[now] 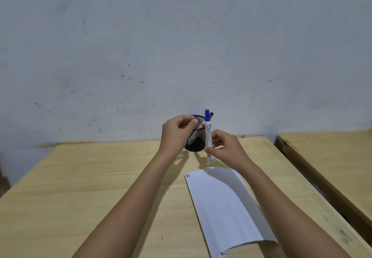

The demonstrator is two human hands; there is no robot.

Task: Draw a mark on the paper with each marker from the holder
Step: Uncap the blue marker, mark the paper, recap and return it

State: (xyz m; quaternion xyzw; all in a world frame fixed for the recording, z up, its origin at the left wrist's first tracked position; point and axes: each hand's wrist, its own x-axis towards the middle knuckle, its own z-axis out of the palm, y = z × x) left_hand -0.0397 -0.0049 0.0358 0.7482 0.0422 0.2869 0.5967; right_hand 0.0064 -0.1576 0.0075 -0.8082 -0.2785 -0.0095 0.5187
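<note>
Black mesh holder; white marker with blue cap; white paper bearing red strokes; pale wood-grain bench.

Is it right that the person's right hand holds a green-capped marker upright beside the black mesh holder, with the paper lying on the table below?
Not quite: the cap is blue, not green. The head view shows the right hand holding the blue-capped marker upright beside the black mesh holder, with the paper on the table below.

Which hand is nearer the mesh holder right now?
Left. The left hand is at the mesh holder, fingers on its rim. The right hand is beside it, nearer the camera, gripping the blue marker.
</note>
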